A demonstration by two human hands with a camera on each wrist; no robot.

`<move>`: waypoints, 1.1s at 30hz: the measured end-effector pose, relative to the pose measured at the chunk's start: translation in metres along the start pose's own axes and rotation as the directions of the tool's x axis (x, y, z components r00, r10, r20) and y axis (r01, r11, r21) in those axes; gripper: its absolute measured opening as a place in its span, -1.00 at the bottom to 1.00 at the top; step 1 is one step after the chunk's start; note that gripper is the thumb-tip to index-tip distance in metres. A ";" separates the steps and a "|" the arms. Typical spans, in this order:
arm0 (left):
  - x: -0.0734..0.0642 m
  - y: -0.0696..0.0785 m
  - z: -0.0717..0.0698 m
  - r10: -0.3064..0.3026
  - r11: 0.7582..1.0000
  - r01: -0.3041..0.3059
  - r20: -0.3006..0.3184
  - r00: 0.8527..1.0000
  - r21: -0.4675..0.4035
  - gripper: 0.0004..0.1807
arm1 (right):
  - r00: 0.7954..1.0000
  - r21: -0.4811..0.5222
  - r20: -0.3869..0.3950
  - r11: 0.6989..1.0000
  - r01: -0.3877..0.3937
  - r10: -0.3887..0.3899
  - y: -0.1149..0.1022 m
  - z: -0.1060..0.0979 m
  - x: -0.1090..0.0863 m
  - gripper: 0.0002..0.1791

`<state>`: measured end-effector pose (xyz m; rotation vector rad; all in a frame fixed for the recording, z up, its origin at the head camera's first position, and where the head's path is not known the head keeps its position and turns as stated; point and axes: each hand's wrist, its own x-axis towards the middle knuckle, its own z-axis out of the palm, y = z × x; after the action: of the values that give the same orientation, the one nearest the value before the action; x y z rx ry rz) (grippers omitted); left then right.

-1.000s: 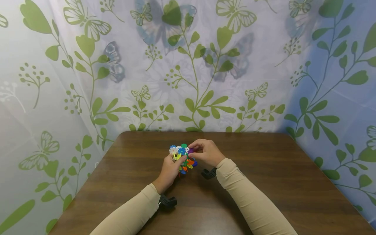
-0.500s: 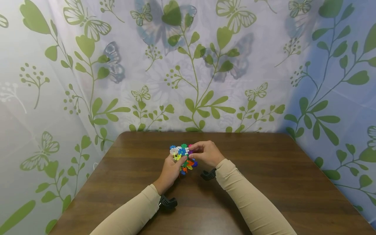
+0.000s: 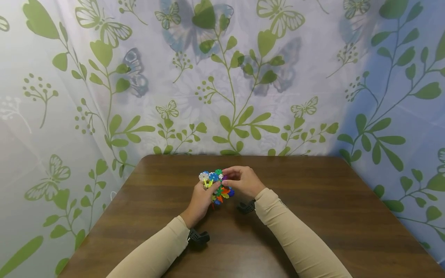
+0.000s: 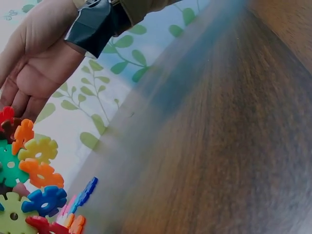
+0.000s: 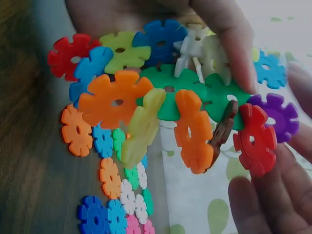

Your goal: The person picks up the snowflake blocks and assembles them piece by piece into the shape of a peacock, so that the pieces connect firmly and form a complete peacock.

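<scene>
A cluster of interlocking flower-shaped plastic discs (image 3: pixel 213 177) in many colours is held above the table between both hands. My left hand (image 3: pixel 199 197) grips its left side, the thumb lying over the front. In the right wrist view, a green disc (image 5: pixel 168 90) sits near that thumb, with orange, yellow and red discs slotted in at angles. At the right side, my right hand (image 3: pixel 242 179) pinches a purple disc (image 5: pixel 276 117) between thumb and fingers. The left wrist view shows the right hand (image 4: pixel 44 63) beyond the cluster's yellow and orange discs (image 4: pixel 41 173).
A brown wooden table (image 3: pixel 299 216) lies beneath the hands. Behind it hangs a pale curtain (image 3: pixel 194 127) printed with green leaves and butterflies. Black wrist-worn camera mounts (image 3: pixel 199 236) stick out below both sleeves.
My left hand has turned the cluster slightly and shifted it a little left. A pink disc seen by the right fingers half a second ago is now hidden. The right hand has barely moved.
</scene>
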<state>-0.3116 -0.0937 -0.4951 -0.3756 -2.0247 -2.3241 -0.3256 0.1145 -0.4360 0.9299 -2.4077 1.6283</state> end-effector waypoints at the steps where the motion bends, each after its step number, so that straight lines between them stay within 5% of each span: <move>1: 0.000 0.000 0.000 -0.013 1.000 0.013 -0.008 1.000 -0.022 -0.48 | 1.000 0.004 -0.002 1.000 -0.002 0.002 0.000 0.000 0.000 -0.62; 7: 0.001 0.001 -0.001 -0.101 0.983 0.094 -0.040 0.994 -0.156 -0.43 | 0.999 0.005 -0.026 0.999 -0.038 0.038 0.002 -0.004 0.001 -0.60; 18: 0.004 -0.001 0.000 -0.118 0.966 0.106 -0.036 0.992 -0.236 -0.37 | 0.983 -0.032 0.176 0.998 -0.052 0.057 0.013 -0.007 -0.001 -0.38; 25: 0.003 0.002 0.001 -0.138 0.934 0.136 0.015 0.990 -0.331 -0.48 | 0.987 -0.023 0.151 0.998 -0.059 0.062 0.013 -0.006 -0.001 -0.44; 33: 0.003 0.002 0.000 -0.154 0.938 0.153 0.020 0.988 -0.311 -0.47 | 0.987 0.019 0.135 0.995 -0.094 0.091 0.011 -0.003 0.000 -0.46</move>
<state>-0.3139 -0.0939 -0.4926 -0.2267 -1.7389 -2.7452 -0.3325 0.1198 -0.4439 0.9751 -2.5604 1.6817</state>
